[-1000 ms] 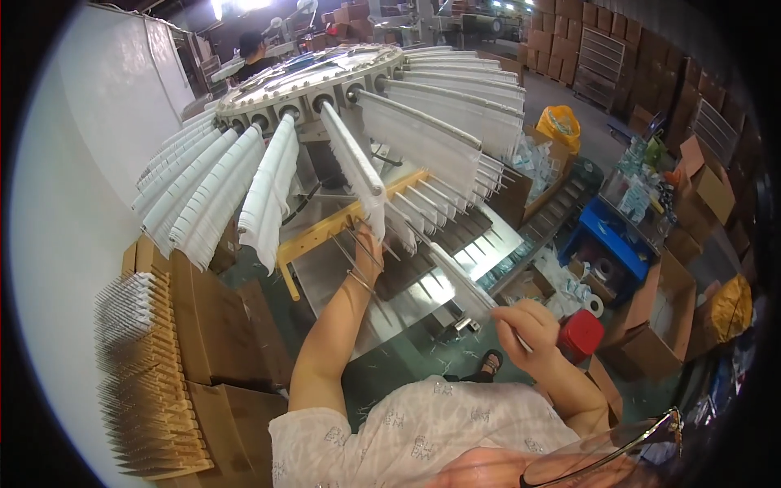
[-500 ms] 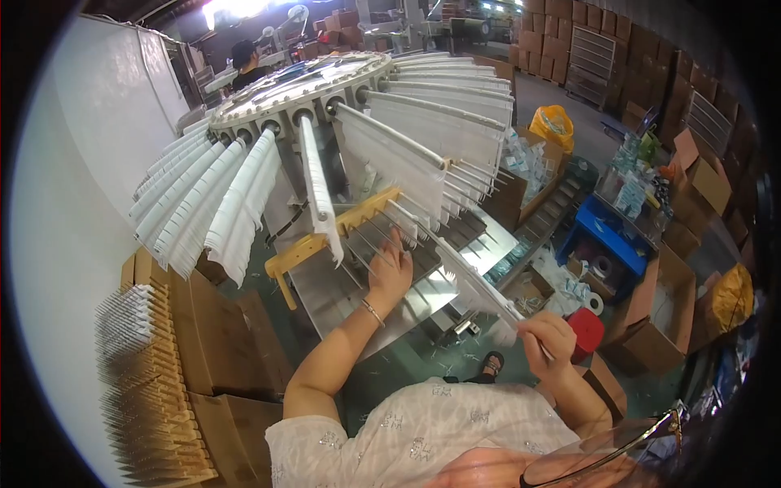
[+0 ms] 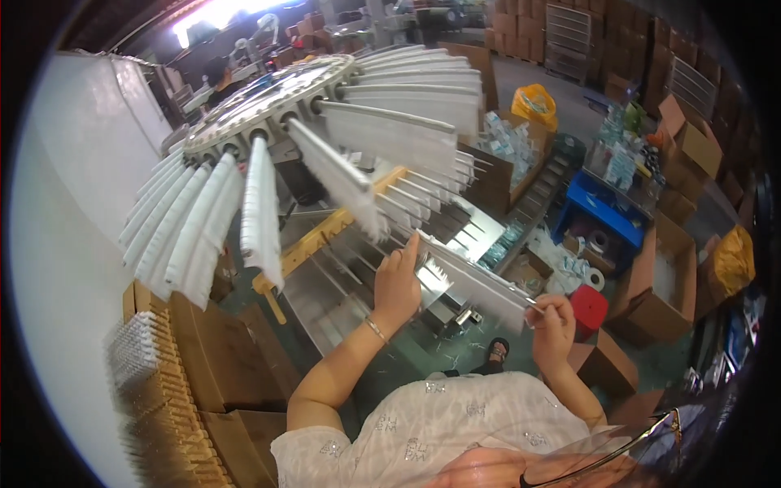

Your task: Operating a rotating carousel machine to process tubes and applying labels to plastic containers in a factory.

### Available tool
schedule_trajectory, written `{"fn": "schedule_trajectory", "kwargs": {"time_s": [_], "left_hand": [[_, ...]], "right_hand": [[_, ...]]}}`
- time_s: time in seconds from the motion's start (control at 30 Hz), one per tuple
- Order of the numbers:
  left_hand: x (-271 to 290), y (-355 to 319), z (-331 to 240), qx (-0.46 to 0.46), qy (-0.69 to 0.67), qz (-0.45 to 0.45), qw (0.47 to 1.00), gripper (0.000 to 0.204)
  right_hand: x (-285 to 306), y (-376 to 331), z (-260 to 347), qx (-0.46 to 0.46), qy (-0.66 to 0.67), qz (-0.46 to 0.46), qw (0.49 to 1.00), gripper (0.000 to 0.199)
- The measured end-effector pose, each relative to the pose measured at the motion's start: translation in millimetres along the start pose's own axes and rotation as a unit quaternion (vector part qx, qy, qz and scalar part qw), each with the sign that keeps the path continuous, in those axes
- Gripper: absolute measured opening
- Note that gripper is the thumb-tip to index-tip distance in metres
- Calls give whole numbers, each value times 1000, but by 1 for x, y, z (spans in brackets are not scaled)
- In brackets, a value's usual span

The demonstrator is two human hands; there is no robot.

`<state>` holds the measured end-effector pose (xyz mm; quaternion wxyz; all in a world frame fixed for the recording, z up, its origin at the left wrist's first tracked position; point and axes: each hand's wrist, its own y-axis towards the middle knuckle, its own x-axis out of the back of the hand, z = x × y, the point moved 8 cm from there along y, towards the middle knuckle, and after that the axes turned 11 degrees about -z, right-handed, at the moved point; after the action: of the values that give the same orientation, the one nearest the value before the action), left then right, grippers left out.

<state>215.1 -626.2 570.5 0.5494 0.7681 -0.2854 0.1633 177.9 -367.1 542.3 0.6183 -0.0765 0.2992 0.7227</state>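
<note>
My right hand [image 3: 555, 324] is closed around the near end of a thin metal rod [image 3: 488, 276], low on the right. A white cloth-like strip [image 3: 478, 294] hangs along that rod. At the rod's far end is my left hand [image 3: 397, 285], its index finger stretched up against the rod and the other fingers partly bent. Just beyond lies a yellow wooden bar [image 3: 317, 236] with several metal pins. Above it, a round machine head [image 3: 268, 98] carries several arms with white strips [image 3: 260, 211] hanging from them; one near the bar is blurred.
Below the bar is a metal table [image 3: 325, 281]. Wooden bars with upright pins [image 3: 175, 398] are stacked at the left beside cardboard boxes [image 3: 211, 350]. On the right stand a blue stool [image 3: 602, 215], a red container [image 3: 588, 307], open cartons [image 3: 659, 276] and a conveyor [image 3: 545, 179].
The machine's arms have shifted around the head. My left hand has moved right, from the pinned bar to the rod's far end. My right hand still grips the rod, slightly higher.
</note>
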Motion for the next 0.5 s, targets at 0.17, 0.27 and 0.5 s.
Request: {"fn": "schedule_trajectory", "kwargs": {"time_s": [0.17,0.27,0.5], "left_hand": [[48,17,-61,-175,-104,-117,972,41],[30,54,-78,-163,-162,-27,973,36],[-17,55,-82,-20,-430,120,895,24]], "right_hand": [[61,11,8,-27,59,-137,989,16],[74,13,19,-13,60,-129,990,16],[91,15,40,15,73,-140,987,12]]}}
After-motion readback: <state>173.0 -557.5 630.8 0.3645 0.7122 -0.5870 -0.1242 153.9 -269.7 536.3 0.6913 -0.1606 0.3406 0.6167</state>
